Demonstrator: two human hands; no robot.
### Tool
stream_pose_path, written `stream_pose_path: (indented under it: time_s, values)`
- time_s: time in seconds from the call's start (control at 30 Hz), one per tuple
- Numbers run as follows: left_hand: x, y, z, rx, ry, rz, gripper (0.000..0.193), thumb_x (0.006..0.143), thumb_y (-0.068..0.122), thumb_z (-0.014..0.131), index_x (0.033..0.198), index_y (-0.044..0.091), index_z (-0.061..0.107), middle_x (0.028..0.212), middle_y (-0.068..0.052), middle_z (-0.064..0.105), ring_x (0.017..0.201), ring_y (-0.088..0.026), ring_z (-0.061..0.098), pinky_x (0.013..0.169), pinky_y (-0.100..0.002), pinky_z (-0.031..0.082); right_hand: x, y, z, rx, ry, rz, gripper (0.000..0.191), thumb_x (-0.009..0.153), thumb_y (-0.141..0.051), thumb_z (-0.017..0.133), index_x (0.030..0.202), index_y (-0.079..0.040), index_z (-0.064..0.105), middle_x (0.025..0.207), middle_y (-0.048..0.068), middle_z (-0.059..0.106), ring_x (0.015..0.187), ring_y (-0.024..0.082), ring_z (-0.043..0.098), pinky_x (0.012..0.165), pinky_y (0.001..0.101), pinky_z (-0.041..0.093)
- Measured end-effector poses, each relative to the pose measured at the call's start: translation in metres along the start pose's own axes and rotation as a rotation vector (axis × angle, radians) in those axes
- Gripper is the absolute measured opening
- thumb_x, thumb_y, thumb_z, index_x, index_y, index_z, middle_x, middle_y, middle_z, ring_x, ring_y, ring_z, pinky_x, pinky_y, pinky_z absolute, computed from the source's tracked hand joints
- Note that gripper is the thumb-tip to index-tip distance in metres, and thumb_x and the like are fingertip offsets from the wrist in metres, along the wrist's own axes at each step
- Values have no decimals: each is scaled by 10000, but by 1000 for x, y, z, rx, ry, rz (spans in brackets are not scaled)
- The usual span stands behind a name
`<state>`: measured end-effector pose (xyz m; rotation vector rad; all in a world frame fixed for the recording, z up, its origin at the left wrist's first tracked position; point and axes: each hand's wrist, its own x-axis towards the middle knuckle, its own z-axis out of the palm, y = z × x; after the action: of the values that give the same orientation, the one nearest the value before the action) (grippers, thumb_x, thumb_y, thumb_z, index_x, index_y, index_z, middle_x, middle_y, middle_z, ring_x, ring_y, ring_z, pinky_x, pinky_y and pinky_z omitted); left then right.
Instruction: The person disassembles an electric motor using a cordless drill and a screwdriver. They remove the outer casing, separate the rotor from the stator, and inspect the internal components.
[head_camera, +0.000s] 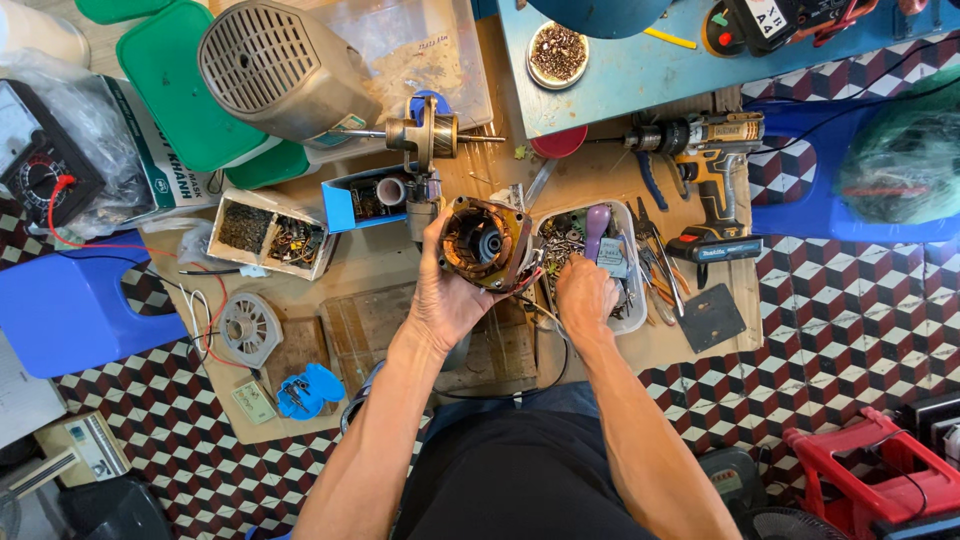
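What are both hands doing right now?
Left hand: closed around a round motor part with copper windings.
Right hand: reaching into a white tray of small parts; its grip cannot be told.

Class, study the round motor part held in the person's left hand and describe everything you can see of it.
The motor stator is a squat, round metal piece with coppery windings ringing a dark central opening that faces the camera. Its casing looks worn and brownish. Thin wires, some red, trail from its lower right edge. The left hand grips it from below and the left, holding it raised over the cardboard-covered worktop, beside the white tray of small parts where the right hand reaches.
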<state>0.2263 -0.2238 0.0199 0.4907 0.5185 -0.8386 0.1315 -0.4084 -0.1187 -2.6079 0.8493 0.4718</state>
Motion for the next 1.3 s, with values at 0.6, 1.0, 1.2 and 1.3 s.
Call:
stream_pose_path:
  time_s: [0.6,1.0,1.2,1.3]
  values:
    - [-2,7,-3,18,15,-24,793,833,689,652,1401,141,575,1373,-96,636,1240,-242,633,1072,-504,526,4,-10,4,124,-22,158,341,934,-296,670,1239,-161,741,938,297,720,883,477,693,825,561,529]
    - [3,3,-4,-15,4,-28,759,864,673,640,1393,132,583,1364,-107,643,1218,-257,642,1065,-522,528,9,-4,6,118,-61,141,294,918,-284,694,1182,-161,741,932,275,729,897,469,695,818,564,525]
    - [1,5,-2,29,39,-12,780,829,685,653,1391,151,572,1349,-89,639,1217,-247,642,1050,-525,542,8,-3,6,152,-56,141,342,918,-285,693,1239,-171,725,943,278,729,894,464,703,826,558,528]
    - [1,4,-2,36,39,-6,804,819,698,659,1399,148,567,1358,-91,635,1226,-246,642,1052,-516,546,8,-4,5,138,-52,131,344,914,-282,696,1235,-161,725,939,279,727,888,464,702,819,558,530]
